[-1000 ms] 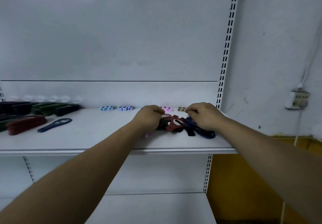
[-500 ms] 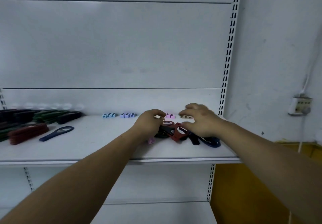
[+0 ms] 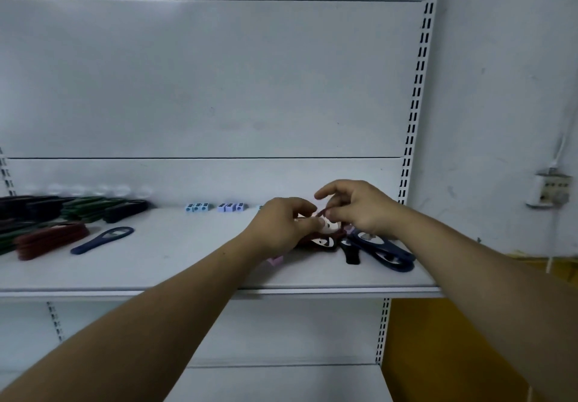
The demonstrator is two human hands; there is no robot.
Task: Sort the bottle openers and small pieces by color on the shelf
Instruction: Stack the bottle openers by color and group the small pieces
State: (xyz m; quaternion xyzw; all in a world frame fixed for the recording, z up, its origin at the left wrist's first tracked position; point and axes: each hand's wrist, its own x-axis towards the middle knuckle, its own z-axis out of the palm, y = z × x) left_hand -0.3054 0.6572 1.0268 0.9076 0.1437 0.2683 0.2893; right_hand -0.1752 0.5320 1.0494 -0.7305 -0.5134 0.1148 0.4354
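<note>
L grip (image 3: 280, 228) pinches red opener (image 3: 332, 228), R grip (image 3: 359, 211) too

Single head view, close before shelf (image 3: 175, 254)

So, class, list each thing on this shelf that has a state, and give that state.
left hand: pinches the raised red opener
right hand: pinches it too
mixed pile: unsorted, overlapping
red stack: sorted, flat
lone blue opener: flat, apart
pink piece: partly hidden
</note>
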